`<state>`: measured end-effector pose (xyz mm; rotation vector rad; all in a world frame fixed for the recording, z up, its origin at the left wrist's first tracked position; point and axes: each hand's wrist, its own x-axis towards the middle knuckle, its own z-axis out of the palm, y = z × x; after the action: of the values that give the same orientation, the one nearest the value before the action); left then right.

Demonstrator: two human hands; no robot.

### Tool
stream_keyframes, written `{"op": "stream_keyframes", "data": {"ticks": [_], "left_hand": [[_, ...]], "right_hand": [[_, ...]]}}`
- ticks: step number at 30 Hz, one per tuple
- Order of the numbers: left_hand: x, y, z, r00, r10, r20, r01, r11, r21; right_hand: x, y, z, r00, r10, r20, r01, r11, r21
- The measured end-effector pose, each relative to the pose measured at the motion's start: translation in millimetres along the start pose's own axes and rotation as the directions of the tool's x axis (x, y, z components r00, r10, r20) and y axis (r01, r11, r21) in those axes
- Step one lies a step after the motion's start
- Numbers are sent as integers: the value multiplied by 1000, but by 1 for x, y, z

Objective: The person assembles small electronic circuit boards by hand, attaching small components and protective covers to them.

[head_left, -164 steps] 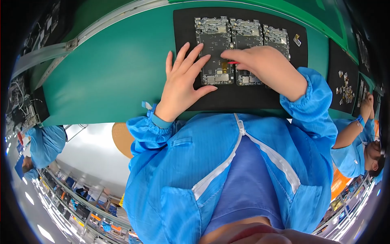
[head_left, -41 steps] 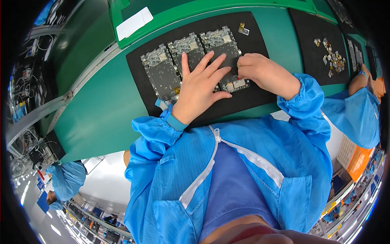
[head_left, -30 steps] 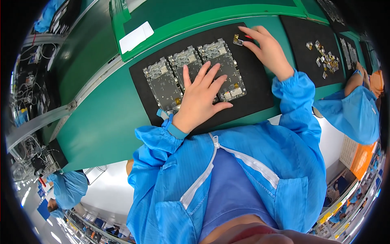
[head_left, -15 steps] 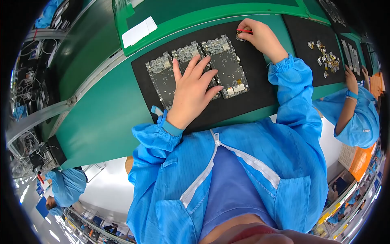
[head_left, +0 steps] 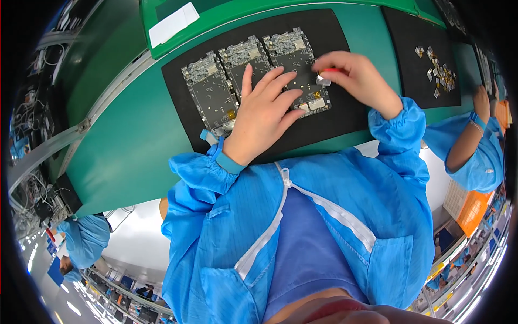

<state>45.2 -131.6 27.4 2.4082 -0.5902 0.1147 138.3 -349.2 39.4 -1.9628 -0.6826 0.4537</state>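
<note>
Three circuit boards lie side by side on a black mat (head_left: 345,121): a left board (head_left: 208,93), a middle board (head_left: 243,54) and a right board (head_left: 294,60). My left hand (head_left: 263,110) is over the middle board, fingers spread, hiding much of it; whether it presses on the board I cannot tell. At the right board's right edge, my right hand (head_left: 359,80) pinches a small silver part (head_left: 323,80). Something red shows between its fingers above the part. Fine detail of the part is hidden by the fingers.
A second black mat (head_left: 415,32) to the right carries a scatter of small silver and gold parts (head_left: 442,75). Beyond it a co-worker's arm (head_left: 468,135) reaches in. A white card (head_left: 174,25) lies on the green ledge (head_left: 226,12) at the back.
My right hand has come nearer and left from the mat's far right corner to the right board, bringing the silver part. My left hand stays over the middle board. The whole view has shifted slightly.
</note>
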Motion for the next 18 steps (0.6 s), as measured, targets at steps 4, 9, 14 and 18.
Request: {"op": "stream_keyframes", "data": {"ticks": [4,9,14,18], "left_hand": [[0,4,5,999,0,49,-2,999,47],[0,2,9,1000,5,29,-7,997,73],[-1,3,9,1000,-2,26,0,998,70],[0,2,10,1000,-2,20,0,998,68]], "right_hand": [[-12,-2,13,998,-40,38,45,990,-130],[-13,4,21,999,-45,16,47,987,-156],[-12,3,20,993,-103,53,112,972,-207],[-10,5,19,983,-164,77,179,947,-268]]}}
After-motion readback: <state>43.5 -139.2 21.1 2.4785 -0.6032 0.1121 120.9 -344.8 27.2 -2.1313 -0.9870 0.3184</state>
